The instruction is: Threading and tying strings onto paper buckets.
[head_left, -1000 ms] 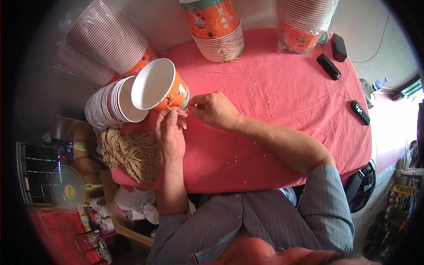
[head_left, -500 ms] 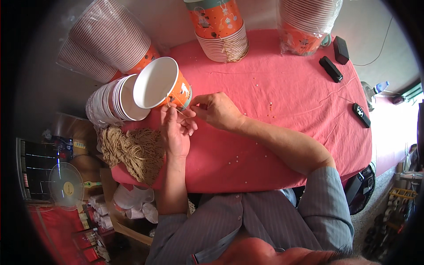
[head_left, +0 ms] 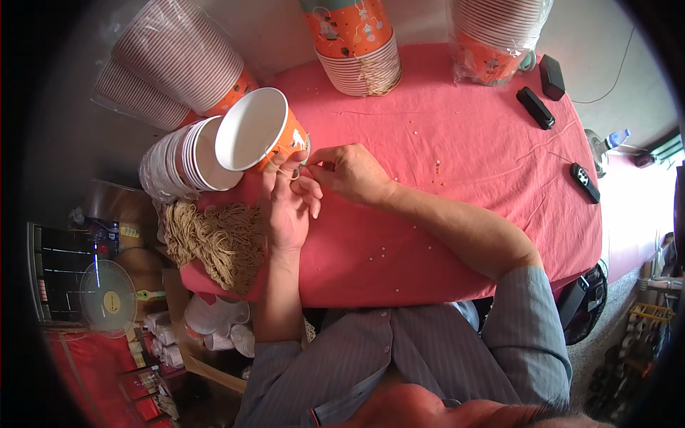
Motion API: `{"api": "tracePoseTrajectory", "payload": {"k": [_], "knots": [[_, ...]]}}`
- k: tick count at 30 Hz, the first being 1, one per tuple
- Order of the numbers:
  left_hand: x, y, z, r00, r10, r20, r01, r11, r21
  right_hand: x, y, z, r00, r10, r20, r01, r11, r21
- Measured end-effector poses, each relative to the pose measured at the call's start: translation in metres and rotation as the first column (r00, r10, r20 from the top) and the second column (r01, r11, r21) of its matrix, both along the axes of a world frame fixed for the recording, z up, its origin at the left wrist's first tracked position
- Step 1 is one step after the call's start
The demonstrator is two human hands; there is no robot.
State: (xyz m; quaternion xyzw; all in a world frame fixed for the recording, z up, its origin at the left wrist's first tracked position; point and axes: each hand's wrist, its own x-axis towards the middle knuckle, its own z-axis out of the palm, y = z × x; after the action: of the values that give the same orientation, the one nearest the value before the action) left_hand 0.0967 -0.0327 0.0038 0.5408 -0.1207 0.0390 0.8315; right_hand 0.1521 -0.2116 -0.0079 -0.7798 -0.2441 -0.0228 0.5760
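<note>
**Cord partly on one bucket, plenty of loose cord beside it**

A white-lined orange paper bucket (head_left: 251, 132) lies tipped at the left of the pink-covered bench (head_left: 428, 274), its mouth facing left and toward the person, its base near the hands. A thin pale cord (head_left: 267, 152) runs along its near side and loops toward the fingers.

The left hand (head_left: 287, 203) is palm up and loosely open, fingers half curled, with the cord passing by its fingertips; whether it grips the cord firmly cannot be told. The right hand (head_left: 351, 175) has thumb and forefinger drawn together beside the bucket's base; what lies between them is too small to make out.

The work on this bucket looks partway along: the cord is at its side, but a slack loop shows, and whether either end is fastened is hidden. At the back, an upturned bucket stack (head_left: 353, 36) has cords (head_left: 378, 75) hanging down one side, so those buckets seem at least partly done.

Much appears left: a thick bundle of loose cords (head_left: 212, 242) lies near the left forearm, and a nested stack of buckets (head_left: 175, 160) in clear wrap, with no cord visible, lies just beyond it.
</note>
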Motion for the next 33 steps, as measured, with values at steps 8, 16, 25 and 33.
{"api": "tracePoseTrajectory", "payload": {"k": [8, 16, 25, 33], "knots": [[0.008, 0.022, -0.020, 0.904, 0.256, 0.343, -0.411, 0.740, 0.532, -0.001, 0.001, 0.001, 1.000, -0.019, -0.019, 0.020, 1.000, 0.010], [-0.014, 0.009, 0.007, 0.359, 0.217, 0.908, -0.924, 0.223, 0.312, -0.002, -0.002, 0.007, 0.999, -0.024, -0.030, 0.023, 0.999, -0.024], [-0.001, 0.002, -0.015, 0.728, 0.244, 0.641, -0.684, 0.203, 0.700, -0.002, 0.000, 0.003, 1.000, -0.013, 0.008, 0.013, 1.000, 0.002], [0.002, 0.000, -0.016, 0.747, 0.216, 0.628, -0.664, 0.208, 0.718, -0.002, -0.001, 0.002, 1.000, -0.006, -0.015, 0.006, 1.000, -0.022]]}}
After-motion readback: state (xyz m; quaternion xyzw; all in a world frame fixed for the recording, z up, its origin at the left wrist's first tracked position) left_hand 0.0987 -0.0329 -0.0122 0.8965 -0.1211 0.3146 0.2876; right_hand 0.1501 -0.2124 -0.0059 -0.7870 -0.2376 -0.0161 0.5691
